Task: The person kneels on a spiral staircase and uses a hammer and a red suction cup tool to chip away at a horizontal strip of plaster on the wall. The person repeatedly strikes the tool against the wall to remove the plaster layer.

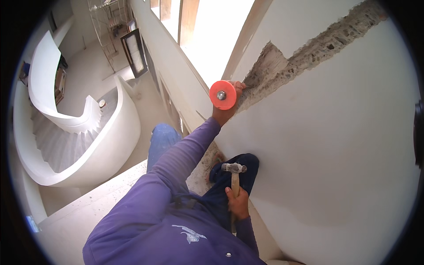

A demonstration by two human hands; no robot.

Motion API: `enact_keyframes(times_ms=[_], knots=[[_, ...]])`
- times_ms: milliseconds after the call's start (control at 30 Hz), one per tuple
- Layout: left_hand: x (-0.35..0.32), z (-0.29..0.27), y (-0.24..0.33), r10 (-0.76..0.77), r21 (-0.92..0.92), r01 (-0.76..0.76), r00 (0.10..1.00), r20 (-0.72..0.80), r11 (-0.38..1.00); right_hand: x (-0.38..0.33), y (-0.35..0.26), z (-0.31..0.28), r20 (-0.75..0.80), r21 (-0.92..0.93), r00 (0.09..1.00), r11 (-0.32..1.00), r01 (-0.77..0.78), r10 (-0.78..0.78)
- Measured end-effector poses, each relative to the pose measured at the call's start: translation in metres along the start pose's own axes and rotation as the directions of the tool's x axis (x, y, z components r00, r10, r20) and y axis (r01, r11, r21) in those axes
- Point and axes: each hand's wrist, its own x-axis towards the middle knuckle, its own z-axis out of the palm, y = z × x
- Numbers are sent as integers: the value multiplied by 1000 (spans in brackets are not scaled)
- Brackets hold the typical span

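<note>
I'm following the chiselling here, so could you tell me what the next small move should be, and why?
Probably swing the hammer in the right hand up onto the chisel: the left hand already holds it against the rough channel in the wall, while the hammer hangs low.

A curved white plaster staircase (79,145) spirals down at the left, a dark-framed rectangular panel (134,52) leans against the long white wall above it, beside metal scaffolding (106,22).
</note>
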Motion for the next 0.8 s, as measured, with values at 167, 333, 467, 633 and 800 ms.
enact_keyframes(times_ms=[167,333,467,633,800], knots=[[-10,-32,-40,168,402,-219,973,159,889,-12,-14,-3,106,138,983,976,-167,153],[0,-11,0,173,310,-193,981,90,931,4,-15,1,73,170,991,977,-127,116],[9,13,38,-39,42,44,993,-107,998,8,-19,-1,105,218,987,965,-144,123],[13,4,32,-260,-226,222,953,-154,948,10,-13,1,100,184,987,973,-141,124],[15,-17,16,-312,-370,252,944,-112,894,9,-19,1,106,165,984,973,-161,145]])
